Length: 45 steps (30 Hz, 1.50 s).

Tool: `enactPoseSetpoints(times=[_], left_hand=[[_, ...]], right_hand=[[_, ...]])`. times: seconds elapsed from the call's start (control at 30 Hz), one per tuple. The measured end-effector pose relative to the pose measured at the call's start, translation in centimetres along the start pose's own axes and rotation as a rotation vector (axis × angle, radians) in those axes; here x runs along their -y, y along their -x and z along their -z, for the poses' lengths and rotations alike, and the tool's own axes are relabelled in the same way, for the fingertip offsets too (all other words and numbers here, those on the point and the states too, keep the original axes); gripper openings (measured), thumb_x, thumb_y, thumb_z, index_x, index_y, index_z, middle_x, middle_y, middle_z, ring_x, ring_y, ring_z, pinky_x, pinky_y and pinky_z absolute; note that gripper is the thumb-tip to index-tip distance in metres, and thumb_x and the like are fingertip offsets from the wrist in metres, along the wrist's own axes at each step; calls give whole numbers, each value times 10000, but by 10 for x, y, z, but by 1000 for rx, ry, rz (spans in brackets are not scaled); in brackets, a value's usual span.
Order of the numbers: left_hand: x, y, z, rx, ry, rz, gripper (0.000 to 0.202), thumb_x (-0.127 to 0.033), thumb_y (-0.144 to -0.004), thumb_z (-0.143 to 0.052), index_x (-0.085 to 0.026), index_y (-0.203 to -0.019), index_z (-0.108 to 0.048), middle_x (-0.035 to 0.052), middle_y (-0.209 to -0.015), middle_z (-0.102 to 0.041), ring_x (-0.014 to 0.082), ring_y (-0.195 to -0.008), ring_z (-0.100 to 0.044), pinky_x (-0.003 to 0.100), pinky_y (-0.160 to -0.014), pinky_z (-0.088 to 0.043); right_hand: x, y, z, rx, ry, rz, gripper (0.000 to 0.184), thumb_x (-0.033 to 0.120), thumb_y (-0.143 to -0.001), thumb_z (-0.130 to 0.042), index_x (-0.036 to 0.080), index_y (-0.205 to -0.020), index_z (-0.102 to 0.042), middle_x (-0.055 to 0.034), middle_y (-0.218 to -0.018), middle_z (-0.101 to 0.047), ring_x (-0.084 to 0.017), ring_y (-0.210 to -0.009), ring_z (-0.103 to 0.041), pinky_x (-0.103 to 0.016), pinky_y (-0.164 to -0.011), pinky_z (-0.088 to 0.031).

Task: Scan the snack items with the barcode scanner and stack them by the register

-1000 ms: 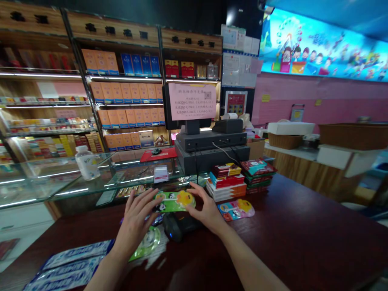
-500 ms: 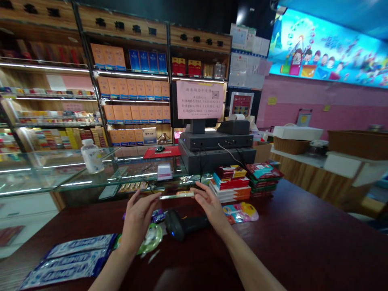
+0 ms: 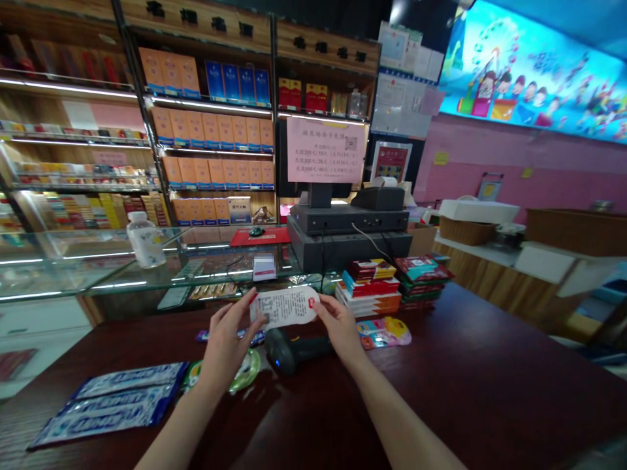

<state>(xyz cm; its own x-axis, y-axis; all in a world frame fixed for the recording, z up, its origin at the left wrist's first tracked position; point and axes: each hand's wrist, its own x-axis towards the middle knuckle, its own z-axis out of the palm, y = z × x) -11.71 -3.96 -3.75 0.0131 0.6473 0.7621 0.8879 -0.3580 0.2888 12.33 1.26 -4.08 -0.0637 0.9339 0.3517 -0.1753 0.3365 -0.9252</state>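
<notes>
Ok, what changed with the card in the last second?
The duck-and-panda card got flipped between the left hand and right hand: green printed face showing at first, edge-on midway, now its white back with text and a QR code faces up, held at both ends. Unchanged on the counter: black barcode scanner, duck-printed packet.

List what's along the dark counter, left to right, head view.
Blue foil packs → left hand → barcode scanner → right hand → duck-print packet
</notes>
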Motion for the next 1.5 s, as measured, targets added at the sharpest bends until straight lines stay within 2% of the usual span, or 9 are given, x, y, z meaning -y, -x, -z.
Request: enactPoseSetpoints(times=[0.1, 0.23, 0.37, 0.63, 0.9, 1.07, 1.2, 1.37, 1.5], left_hand=[[5, 1, -1, 55, -35, -103, 702, -529, -901, -590, -289, -1509, -335, 114, -1473, -532, 301, -1313, -530, 480, -1078, -415], [9, 1, 2, 85, -89, -185, 829, -516, -871, -635, -289, -1555, -225, 139, -1549, -431, 321, -1394, -447, 499, -1130, -363], [12, 1, 7, 93, -109, -221, 834, -457, -887, -625, -281, -1567, -176, 137, -1532, -456, 310, -1380, -467, 498, -1135, -358], [13, 3, 12, 150, -126, -197, 803, -403, -857, -675, -257, -1527, -257, 135, -1456, -537, 306, -1346, -499, 496, -1140, -349], [20, 7, 15, 64, -108, -159, 778, -413, -869, -669, -240, -1505, -256, 120, -1430, -567, 272, -1353, -495, 509, -1200, -267], [24, 10, 15, 25, -137, -140, 762, -396, -857, -686, -244, -1488, -286, 126, -1461, -537, 274, -1362, -487, 509, -1205, -258], [29, 12, 15, -36, -163, -157, 726, -383, -861, -679, -231, -1476, -325, 129, -1422, -575, 281, -1326, -525, 510, -1199, -267], [40, 14, 12, -56, -186, -163, 670, -420, -891, -633, -222, -1464, -348, 127, -1386, -600, 283, -1317, -532, 519, -1201, -246], [44, 15, 13, -80, -195, -164, 654, -463, -906, -597, -219, -1462, -355, 127, -1383, -602, 282, -1301, -542, 519, -1200, -246]], right_hand=[[-1, -2, 2, -23, -5, -25, 403, 469, -780, -731, 175, -1055, -750, -55, -891, -778, -234, -795, -717, -358, -735, -587], [1, -2, 2, -34, -17, -49, 405, 477, -750, -751, 175, -1019, -768, -51, -856, -780, -234, -758, -717, -364, -722, -591], [-1, -1, 1, -11, -26, -54, 414, 490, -746, -760, 183, -1024, -770, -55, -874, -784, -245, -773, -724, -370, -719, -592], [-6, 0, 0, 23, -10, -55, 389, 482, -754, -757, 203, -1025, -769, -49, -904, -783, -243, -789, -719, -375, -742, -585], [-1, 8, -6, 101, -13, -58, 482, 497, -806, -715, 214, -1196, -712, -55, -1071, -768, -245, -976, -703, -399, -902, -548], [-2, 7, -7, 115, 16, -61, 544, 537, -820, -688, 202, -1248, -677, -82, -1172, -741, -269, -1086, -679, -427, -952, -518], [-8, 0, -2, 152, 60, -89, 602, 549, -827, -665, 191, -1309, -619, -114, -1210, -725, -264, -1096, -686, -443, -1000, -493], [-11, -1, 16, 310, 359, -64, 542, 421, -839, -660, 216, -1336, -591, -99, -1176, -734, -250, -1093, -681, -446, -1016, -479], [1, 10, 33, 553, 672, 12, 714, 349, -800, -719, 288, -1463, -462, -68, -1331, -654, -267, -1224, -592, -463, -1085, -400]])
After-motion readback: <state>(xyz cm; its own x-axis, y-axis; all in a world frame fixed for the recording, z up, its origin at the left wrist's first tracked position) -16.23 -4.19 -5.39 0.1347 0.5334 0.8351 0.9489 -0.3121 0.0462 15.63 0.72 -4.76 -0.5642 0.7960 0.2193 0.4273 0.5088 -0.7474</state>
